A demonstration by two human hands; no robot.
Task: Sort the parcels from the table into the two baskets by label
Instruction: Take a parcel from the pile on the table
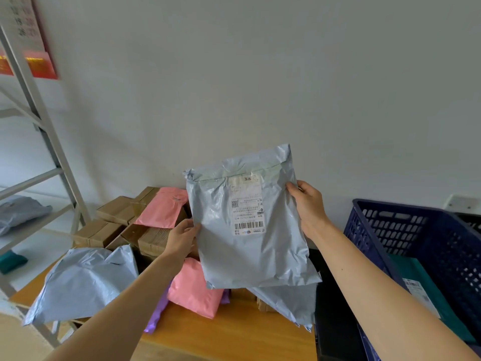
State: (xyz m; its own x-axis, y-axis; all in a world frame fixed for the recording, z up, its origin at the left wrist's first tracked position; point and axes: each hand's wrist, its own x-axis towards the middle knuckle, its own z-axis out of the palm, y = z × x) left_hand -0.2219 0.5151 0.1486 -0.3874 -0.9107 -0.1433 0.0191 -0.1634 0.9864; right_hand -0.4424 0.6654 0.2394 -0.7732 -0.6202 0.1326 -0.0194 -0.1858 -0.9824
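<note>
I hold a grey parcel (250, 243) up above the surface (234, 332), my left hand (182, 238) gripping its left edge and my right hand (308, 204) gripping its right edge, with its label (248, 207) facing me. I judge this to be the reading step. Next I must pick the matching basket, carry the parcel over it and let go. The blue basket (406, 225) on my right holds a teal parcel (437, 303). A dark edge behind it may be the second basket, but I cannot tell. Pink parcels (162, 207) and cardboard boxes (114, 209) lie unsorted on the surface.
</note>
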